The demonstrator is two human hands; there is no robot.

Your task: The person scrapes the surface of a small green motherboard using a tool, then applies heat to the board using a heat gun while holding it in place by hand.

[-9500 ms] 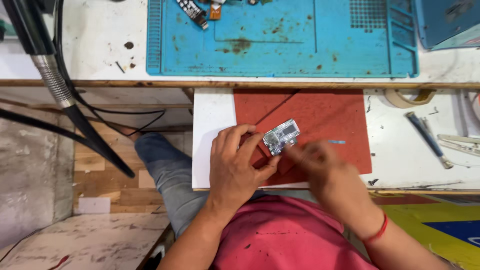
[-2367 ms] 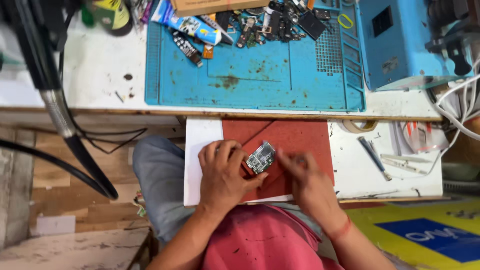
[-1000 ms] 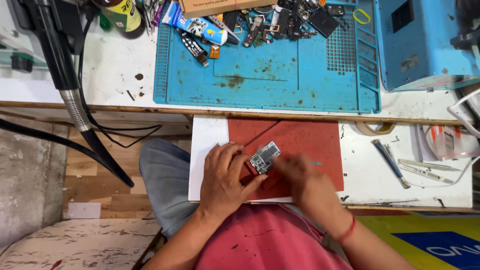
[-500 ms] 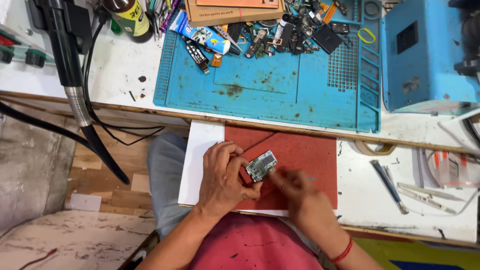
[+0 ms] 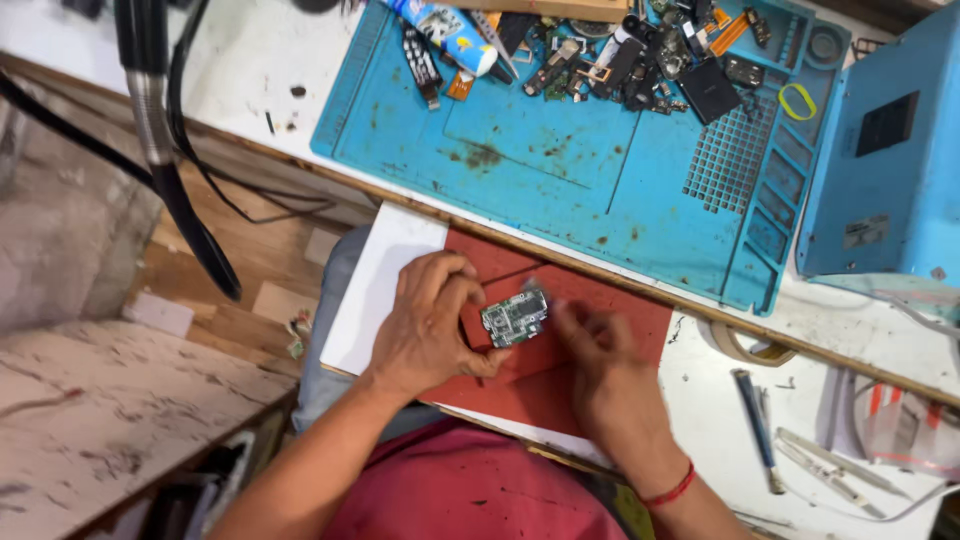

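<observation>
The left hand (image 5: pixel 430 330) holds a small green circuit board (image 5: pixel 514 317). Its grip is closed on the board's left end, with the thumb below and the fingers curled over the top edge. The board sits just above a red mat (image 5: pixel 600 320), which lies on a white board (image 5: pixel 375 290) over the person's lap. The board's long side runs from lower left to upper right, away from the left hand and toward the right one.

The right hand (image 5: pixel 600 370) is at the board's right end. It is blurred, so it is hard to tell if its grip holds a small tool or just touches the board. The left hand is the one with the firm hold.

Farther out, on the worktop (image 5: pixel 240 60), lies a big blue mat (image 5: pixel 560 150). Its top edge is piled with small phone parts (image 5: pixel 640 60) and a tube (image 5: pixel 445 25). A yellow ring (image 5: pixel 798 100) lies in one of its little trays. A blue box machine (image 5: pixel 885 160) stands to the right. Tweezers (image 5: pixel 755 425) and a roll of tape (image 5: pixel 740 345) lie near the right hand.
</observation>
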